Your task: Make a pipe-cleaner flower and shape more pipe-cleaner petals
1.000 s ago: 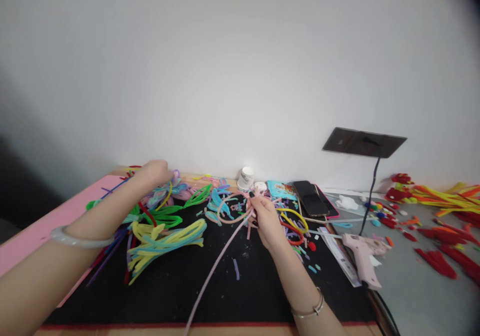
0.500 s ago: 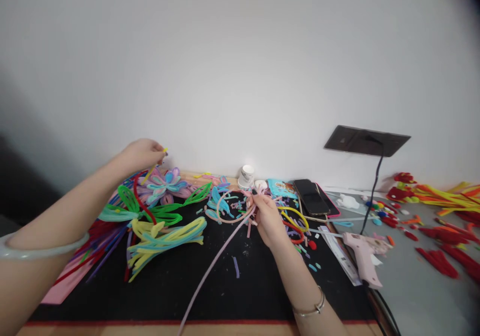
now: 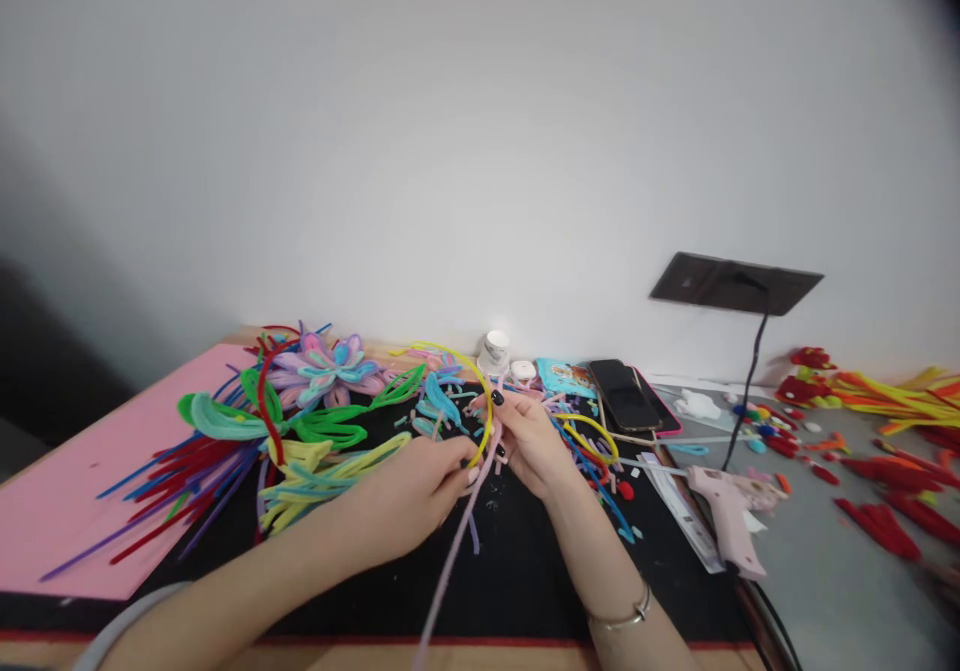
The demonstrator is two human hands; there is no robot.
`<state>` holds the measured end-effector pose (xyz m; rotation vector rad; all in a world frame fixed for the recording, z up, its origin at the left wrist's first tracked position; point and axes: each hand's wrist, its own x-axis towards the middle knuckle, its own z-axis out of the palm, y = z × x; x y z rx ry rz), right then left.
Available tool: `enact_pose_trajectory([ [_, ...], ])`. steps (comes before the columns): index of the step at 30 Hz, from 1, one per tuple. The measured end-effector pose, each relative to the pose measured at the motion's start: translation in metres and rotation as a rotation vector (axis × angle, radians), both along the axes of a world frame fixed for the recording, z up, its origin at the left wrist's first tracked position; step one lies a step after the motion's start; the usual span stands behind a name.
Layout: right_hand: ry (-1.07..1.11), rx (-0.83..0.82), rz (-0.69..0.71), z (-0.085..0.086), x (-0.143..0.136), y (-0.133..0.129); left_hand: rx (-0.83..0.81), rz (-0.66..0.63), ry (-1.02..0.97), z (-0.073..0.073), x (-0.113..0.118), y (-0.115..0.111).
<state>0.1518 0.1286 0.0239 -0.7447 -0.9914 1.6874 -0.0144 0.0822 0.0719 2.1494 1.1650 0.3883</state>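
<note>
My left hand (image 3: 431, 481) is closed with a fingertip pinch on a yellow pipe cleaner (image 3: 478, 370), which arcs up and over to the left. Right beside it, my right hand (image 3: 529, 443) pinches a pale pink pipe cleaner (image 3: 448, 569); its long tail runs down toward the front edge. The yellow strand crosses at the right fingertips; whether they grip it too, I cannot tell. Behind the hands lie blue pipe-cleaner loops (image 3: 441, 399). Left of them is a yellow and light-blue pipe-cleaner bundle (image 3: 315, 486).
A lilac and blue pipe-cleaner flower (image 3: 334, 369) and green leaf shapes (image 3: 330, 429) lie at left on a black mat (image 3: 525, 591). At right are a pink glue gun (image 3: 724, 516), a phone (image 3: 624, 394) and red pieces (image 3: 877, 526). A white cup (image 3: 495, 344) stands by the wall.
My left hand has come from the far left to the centre, bringing the yellow pipe cleaner to my right hand. The pink strand's tail has swung rightward.
</note>
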Motion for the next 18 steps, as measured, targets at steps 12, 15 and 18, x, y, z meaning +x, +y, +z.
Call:
enact_pose_trajectory([
  [12, 0.017, -0.07, 0.122, 0.008, 0.007, 0.0, -0.36, -0.042, -0.016, -0.025, -0.021, -0.031],
  [15, -0.011, -0.027, 0.079, 0.005, 0.003, 0.0, -0.389, -0.027, 0.012, -0.025, -0.03, -0.022],
  [18, -0.063, 0.051, -0.017, -0.001, -0.004, 0.001, -0.258, 0.055, -0.013, -0.019, -0.03, -0.006],
])
